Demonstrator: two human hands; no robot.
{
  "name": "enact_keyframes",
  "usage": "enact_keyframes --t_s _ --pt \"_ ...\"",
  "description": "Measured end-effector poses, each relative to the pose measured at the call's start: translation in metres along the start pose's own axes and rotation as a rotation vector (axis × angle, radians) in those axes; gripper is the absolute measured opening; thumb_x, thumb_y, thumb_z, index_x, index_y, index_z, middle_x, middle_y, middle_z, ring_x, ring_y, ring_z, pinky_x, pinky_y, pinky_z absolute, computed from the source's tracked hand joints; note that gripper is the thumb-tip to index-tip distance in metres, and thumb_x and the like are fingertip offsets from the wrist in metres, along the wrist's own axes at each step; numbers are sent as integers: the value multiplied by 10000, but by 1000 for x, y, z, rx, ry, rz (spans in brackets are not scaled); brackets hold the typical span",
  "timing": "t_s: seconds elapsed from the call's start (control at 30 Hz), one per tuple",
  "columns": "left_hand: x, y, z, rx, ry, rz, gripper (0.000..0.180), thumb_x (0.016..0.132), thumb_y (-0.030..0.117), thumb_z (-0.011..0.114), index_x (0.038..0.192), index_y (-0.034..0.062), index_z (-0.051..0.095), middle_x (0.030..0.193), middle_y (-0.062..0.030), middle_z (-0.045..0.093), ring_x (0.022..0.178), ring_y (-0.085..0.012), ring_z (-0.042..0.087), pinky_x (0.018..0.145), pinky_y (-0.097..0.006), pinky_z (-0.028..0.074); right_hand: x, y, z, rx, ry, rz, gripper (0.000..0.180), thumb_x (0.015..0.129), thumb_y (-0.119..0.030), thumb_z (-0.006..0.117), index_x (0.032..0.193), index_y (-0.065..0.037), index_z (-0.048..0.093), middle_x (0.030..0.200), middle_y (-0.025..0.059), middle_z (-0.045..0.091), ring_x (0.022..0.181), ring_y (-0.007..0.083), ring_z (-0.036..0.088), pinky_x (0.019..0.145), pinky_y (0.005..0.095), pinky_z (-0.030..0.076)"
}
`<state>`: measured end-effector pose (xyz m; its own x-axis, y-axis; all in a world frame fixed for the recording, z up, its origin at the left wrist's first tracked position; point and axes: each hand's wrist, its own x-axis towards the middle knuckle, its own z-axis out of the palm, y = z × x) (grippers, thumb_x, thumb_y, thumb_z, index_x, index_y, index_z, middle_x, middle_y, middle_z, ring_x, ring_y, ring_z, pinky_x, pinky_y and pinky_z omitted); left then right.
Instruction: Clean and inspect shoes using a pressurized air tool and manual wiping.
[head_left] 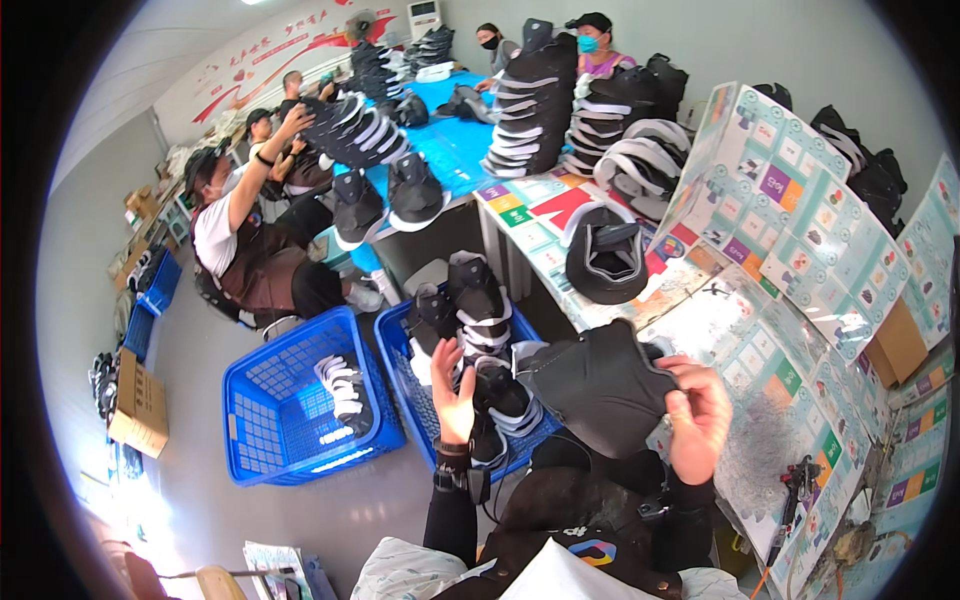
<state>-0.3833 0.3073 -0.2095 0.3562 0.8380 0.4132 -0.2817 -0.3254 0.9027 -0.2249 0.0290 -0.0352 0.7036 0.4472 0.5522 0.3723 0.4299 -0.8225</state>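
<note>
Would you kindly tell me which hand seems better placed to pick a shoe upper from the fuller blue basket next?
Probably the left hand: it is open, looks empty and appears nearer the fuller blue basket, while the right hand is occupied gripping a black shoe upper.

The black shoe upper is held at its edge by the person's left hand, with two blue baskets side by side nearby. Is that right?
Not quite: the hand is wrong. The head view shows the right hand holding the black shoe upper at its edge, with the two blue baskets side by side nearby. The left hand is open, apart from it.
</note>
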Motion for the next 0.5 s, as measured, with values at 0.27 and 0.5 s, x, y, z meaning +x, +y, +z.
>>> enact_keyframes --t_s 0.27,0.5 --pt "-63 88 -12 361 -514 368 954 788 338 884 1555 17 415 1611 -242 401 1494 -401 391 1243 -504 264 -42 78 22 212 -99 495 110 993 22 645 935 -56 594 869 -51 566 801 32 484 759 207 387" --pt "-66 108 -3 477 -461 257 615 714 80 834 1309 68 678 1358 -129 653 1258 -354 603 1093 -453 477 -56 94 18 336 -141 640 172 992 1 659 845 -72 606 824 -76 570 769 19 481 727 199 367"
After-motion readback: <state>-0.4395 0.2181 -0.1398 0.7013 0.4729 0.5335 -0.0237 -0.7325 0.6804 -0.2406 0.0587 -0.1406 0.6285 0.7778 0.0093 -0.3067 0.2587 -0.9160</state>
